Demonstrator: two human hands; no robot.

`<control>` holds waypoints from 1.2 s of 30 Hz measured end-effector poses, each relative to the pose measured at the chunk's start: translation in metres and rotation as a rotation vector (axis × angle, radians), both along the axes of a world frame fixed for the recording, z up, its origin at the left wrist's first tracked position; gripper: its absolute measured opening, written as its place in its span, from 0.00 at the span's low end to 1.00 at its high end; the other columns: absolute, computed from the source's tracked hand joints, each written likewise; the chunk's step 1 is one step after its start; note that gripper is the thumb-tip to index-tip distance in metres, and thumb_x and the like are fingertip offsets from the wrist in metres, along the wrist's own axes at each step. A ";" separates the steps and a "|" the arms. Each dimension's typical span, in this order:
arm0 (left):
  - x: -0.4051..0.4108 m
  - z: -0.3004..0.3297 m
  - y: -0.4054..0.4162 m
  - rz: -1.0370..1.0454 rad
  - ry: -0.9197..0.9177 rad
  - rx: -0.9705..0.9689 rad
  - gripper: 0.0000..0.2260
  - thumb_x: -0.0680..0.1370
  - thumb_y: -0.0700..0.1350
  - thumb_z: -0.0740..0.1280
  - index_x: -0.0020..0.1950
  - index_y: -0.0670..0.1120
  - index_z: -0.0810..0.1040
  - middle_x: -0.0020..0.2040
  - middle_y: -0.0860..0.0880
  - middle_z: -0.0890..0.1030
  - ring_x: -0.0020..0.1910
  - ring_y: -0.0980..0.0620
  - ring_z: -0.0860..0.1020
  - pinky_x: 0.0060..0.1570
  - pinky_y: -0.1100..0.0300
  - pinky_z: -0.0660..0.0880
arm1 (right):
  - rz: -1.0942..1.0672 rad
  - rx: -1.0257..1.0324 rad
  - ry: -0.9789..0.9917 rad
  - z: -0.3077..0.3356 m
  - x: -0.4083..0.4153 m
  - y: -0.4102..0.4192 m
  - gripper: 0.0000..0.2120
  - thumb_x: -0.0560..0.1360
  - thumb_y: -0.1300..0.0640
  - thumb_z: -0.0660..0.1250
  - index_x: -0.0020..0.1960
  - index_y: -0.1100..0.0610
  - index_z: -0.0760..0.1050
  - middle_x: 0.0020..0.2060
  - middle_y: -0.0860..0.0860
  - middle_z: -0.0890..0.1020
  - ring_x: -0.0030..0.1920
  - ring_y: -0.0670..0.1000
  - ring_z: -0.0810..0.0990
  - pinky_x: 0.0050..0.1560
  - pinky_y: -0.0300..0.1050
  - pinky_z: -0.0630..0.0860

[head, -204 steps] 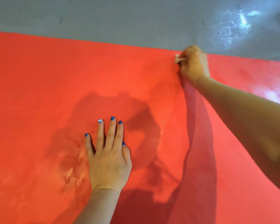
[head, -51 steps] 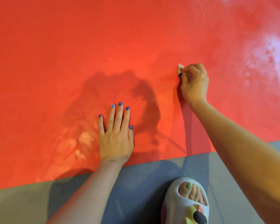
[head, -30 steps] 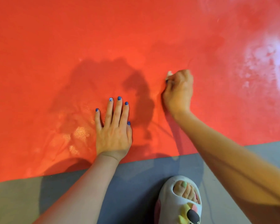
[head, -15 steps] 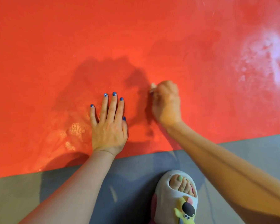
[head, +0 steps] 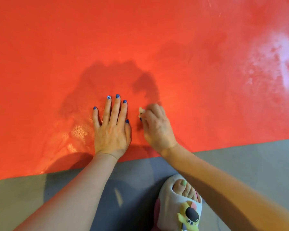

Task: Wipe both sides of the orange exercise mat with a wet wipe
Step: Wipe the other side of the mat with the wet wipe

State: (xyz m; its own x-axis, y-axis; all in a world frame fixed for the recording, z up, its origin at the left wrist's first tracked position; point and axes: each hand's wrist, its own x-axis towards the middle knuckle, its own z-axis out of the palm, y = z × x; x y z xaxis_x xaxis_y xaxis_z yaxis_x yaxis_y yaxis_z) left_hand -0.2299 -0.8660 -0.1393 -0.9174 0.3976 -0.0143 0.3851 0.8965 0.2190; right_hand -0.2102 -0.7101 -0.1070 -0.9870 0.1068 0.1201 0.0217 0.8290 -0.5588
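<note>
The orange exercise mat [head: 157, 39] lies flat on the floor and fills the upper two thirds of the head view. My left hand [head: 113, 127] presses on it palm down, fingers straight, near the mat's near edge. Just to its right, my right hand [head: 156, 126] has its fingers curled round a small bunched wet wipe [head: 141, 111], which pokes out pale at the fingertips and touches the mat. Damp, shiny patches show on the mat left of my left hand and at the far right.
Grey floor [head: 240, 157] runs along the mat's near edge. My foot in a white slipper [head: 178, 205] with a yellow and black charm stands on it at the bottom, right of centre.
My right hand has drawn the wipe across the mat from its far edge toward me and leftward, ending beside my left hand. My left hand has stayed pressed flat.
</note>
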 end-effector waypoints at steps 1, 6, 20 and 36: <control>0.000 0.000 0.000 0.002 -0.003 0.001 0.27 0.80 0.47 0.56 0.80 0.45 0.64 0.82 0.46 0.59 0.82 0.45 0.54 0.76 0.35 0.51 | 0.068 0.009 -0.010 -0.001 0.001 0.005 0.07 0.75 0.69 0.64 0.40 0.63 0.76 0.40 0.59 0.76 0.39 0.59 0.74 0.43 0.55 0.73; 0.000 0.000 0.000 -0.007 0.002 -0.025 0.26 0.81 0.48 0.54 0.80 0.46 0.63 0.82 0.47 0.58 0.82 0.45 0.54 0.77 0.35 0.51 | -0.360 0.071 0.000 -0.002 0.008 0.082 0.09 0.77 0.63 0.65 0.37 0.62 0.75 0.42 0.56 0.77 0.44 0.56 0.73 0.45 0.56 0.73; 0.000 0.000 0.001 -0.002 -0.010 -0.029 0.26 0.82 0.47 0.55 0.81 0.46 0.61 0.82 0.47 0.57 0.82 0.45 0.52 0.76 0.35 0.50 | -0.248 0.095 -0.079 0.010 0.039 0.101 0.05 0.72 0.68 0.64 0.44 0.61 0.78 0.43 0.56 0.78 0.46 0.58 0.75 0.47 0.55 0.73; 0.000 0.000 0.002 -0.010 -0.025 -0.048 0.26 0.82 0.48 0.54 0.81 0.46 0.60 0.83 0.47 0.56 0.82 0.44 0.51 0.76 0.34 0.50 | -0.038 0.068 -0.110 0.012 0.049 0.081 0.08 0.72 0.72 0.64 0.41 0.62 0.79 0.44 0.57 0.80 0.44 0.61 0.77 0.48 0.48 0.72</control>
